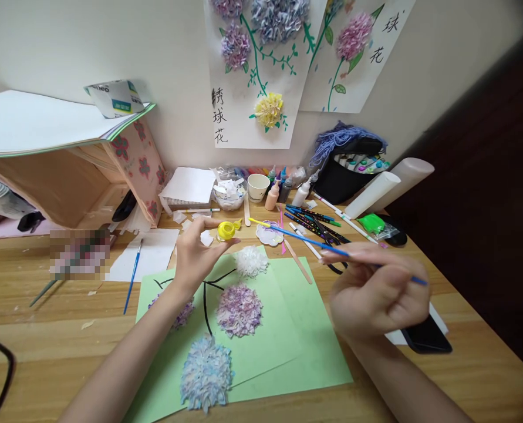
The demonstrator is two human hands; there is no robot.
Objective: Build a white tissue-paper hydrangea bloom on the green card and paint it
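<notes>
My left hand point(196, 258) pinches a small yellow paint pot point(226, 230) between thumb and fingers, its flip lid swung out to the right. In my right hand point(378, 291) is a thin blue paintbrush point(305, 238), its yellow tip pointing left, a little to the right of the pot. Beneath both hands lies green paper point(294, 329) bearing black drawn stems and ruffled paper flowers: a white one point(251, 261), a pink-purple one point(239, 310) and a pale blue one point(207, 373). Behind my left forearm a purple flower point(182, 314) is partly hidden.
A white flower-shaped palette point(269, 234) sits behind the green paper, near a paper cup point(258, 187) and paint bottles point(272, 197). Black pens point(309, 223) lie to the right. Another brush point(133, 276) rests on white paper at left. A phone point(427, 336) lies by my right wrist.
</notes>
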